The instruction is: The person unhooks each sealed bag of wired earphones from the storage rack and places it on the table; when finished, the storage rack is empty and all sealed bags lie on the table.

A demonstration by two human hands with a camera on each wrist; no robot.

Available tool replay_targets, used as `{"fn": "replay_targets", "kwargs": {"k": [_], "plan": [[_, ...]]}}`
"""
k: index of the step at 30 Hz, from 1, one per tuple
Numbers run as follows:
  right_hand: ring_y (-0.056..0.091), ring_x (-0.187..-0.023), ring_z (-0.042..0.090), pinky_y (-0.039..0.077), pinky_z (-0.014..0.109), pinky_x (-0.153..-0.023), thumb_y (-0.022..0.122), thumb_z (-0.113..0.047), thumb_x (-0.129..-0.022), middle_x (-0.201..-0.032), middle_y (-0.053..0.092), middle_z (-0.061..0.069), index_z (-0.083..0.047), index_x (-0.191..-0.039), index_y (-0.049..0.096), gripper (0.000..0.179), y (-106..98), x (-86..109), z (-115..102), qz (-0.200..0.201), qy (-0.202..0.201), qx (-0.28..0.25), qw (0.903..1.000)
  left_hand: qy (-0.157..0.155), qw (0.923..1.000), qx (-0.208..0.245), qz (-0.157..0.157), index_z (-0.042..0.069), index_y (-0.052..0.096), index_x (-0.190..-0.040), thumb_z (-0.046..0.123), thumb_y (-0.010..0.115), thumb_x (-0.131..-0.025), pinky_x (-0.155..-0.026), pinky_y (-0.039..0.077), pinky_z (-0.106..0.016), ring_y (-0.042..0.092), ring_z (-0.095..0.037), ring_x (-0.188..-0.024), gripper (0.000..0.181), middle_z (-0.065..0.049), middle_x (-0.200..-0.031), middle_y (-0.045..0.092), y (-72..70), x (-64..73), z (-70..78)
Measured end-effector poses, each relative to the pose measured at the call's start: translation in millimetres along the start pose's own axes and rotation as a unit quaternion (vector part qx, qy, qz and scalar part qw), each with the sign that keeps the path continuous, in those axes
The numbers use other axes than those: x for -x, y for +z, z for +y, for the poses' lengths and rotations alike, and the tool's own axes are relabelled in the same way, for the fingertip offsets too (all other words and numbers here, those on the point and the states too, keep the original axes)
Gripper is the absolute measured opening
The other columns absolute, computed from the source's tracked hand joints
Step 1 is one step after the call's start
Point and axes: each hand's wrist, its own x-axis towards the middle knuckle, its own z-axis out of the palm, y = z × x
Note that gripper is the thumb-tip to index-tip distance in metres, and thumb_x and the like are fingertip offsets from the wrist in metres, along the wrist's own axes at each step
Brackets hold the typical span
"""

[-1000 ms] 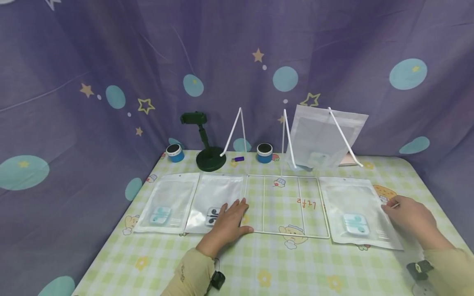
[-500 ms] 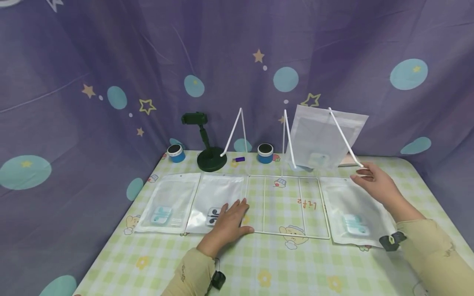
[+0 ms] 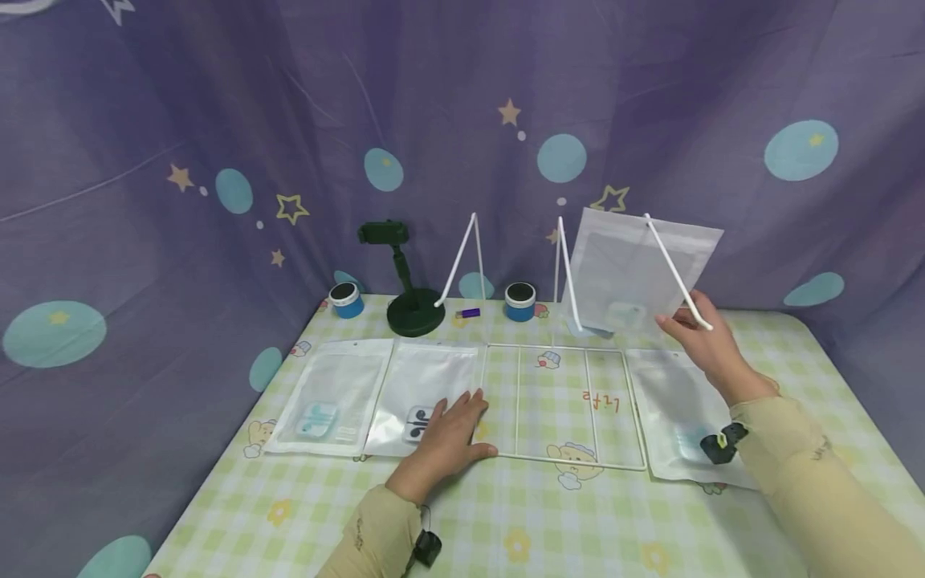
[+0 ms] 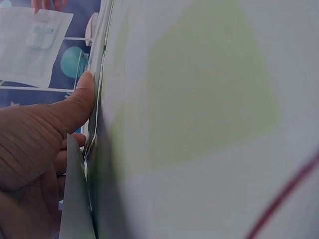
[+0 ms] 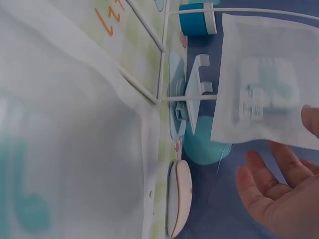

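Note:
A white wire rack point(image 3: 571, 462) stands on the table with three prongs reaching forward. From its right prong hangs a frosted zip bag point(image 3: 614, 261) holding a boxed pair of earphones point(image 5: 269, 89). My right hand point(image 3: 711, 349) is at this bag's lower right edge; in the right wrist view its thumb overlaps the bag and its fingers curve loosely below. Fingers stretched out, my left hand point(image 3: 451, 437) rests at the rack base's left side, over the corner of a bag with black earphones point(image 3: 441, 373). Another earphone bag point(image 3: 672, 393) lies under my right forearm.
At far left lies one more earphone bag point(image 3: 347, 377). Behind stand a dark green phone stand point(image 3: 415, 313), two blue jars point(image 3: 348, 299) and a purple USB stick point(image 3: 469, 313). A pale blue folding stand point(image 5: 197, 94) and a pinkish oval object point(image 5: 180, 199) sit behind the rack.
My right hand has moved from the right-hand lying bag's edge up and left to the hanging bag. The left hand stays where it was.

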Motion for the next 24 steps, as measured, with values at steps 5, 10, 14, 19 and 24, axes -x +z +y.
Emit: {"fn": "replay_targets", "kwargs": {"k": [5, 10, 14, 19, 24], "plan": [[0.057, -0.111, 0.036, 0.047, 0.048, -0.086, 0.059, -0.036, -0.098, -0.117, 0.061, 0.030, 0.002, -0.145, 0.035, 0.065, 7, -2.2, -3, 0.041, 0.001, 0.017, 0.9990, -0.001, 1.0000, 0.004, -0.001, 0.008, 0.043, -0.146, 0.049, 0.070, -0.085, -0.117, 0.012, -0.054, 0.025, -0.028, -0.145, 0.079, -0.010, -0.157, 0.030, 0.2, 0.6, 0.6], [0.047, -0.070, 0.006, 0.037, 0.026, -0.060, 0.064, -0.028, -0.095, -0.073, 0.061, -0.013, 0.009, -0.096, 0.057, 0.038, 10, -2.4, -3, 0.074, -0.016, 0.001, 0.9971, 0.000, 1.0000, 0.003, 0.000, 0.008, 0.043, -0.146, 0.049, 0.070, -0.085, -0.117, 0.013, -0.054, 0.025, -0.028, -0.145, 0.078, -0.010, -0.157, 0.030, 0.6, 0.5, 0.2], [0.050, -0.070, -0.003, 0.039, 0.021, -0.062, 0.061, -0.026, -0.097, -0.073, 0.063, -0.019, 0.011, -0.096, 0.062, 0.038, 9, 0.2, -5, 0.074, -0.022, -0.001, 0.9970, 0.000, 1.0000, 0.003, -0.001, 0.008, 0.043, -0.145, 0.049, 0.070, -0.085, -0.117, 0.013, -0.054, 0.025, -0.028, -0.145, 0.079, -0.010, -0.157, 0.030, 0.7, 0.5, 0.4], [0.056, -0.069, -0.010, 0.047, 0.016, -0.065, 0.054, -0.035, -0.100, -0.089, 0.070, 0.007, 0.010, -0.104, 0.062, 0.045, 4, 7.0, -8, 0.069, 0.003, 0.042, 0.9967, -0.001, 1.0000, 0.004, -0.003, 0.008, 0.043, -0.146, 0.049, 0.070, -0.085, -0.117, 0.013, -0.055, 0.026, -0.029, -0.145, 0.078, -0.010, -0.157, 0.030, 0.1, 0.7, 0.8], [0.052, -0.070, -0.011, 0.053, 0.030, -0.073, 0.049, -0.036, -0.102, -0.103, 0.064, 0.026, 0.008, -0.103, 0.060, 0.045, 0, 15.3, -10, 0.068, -0.004, 0.077, 0.9947, 0.001, 1.0000, -0.003, -0.001, 0.008, 0.043, -0.145, 0.050, 0.070, -0.085, -0.116, 0.013, -0.055, 0.026, -0.029, -0.144, 0.078, -0.010, -0.157, 0.031, -1.1, 0.6, 1.0]]}}
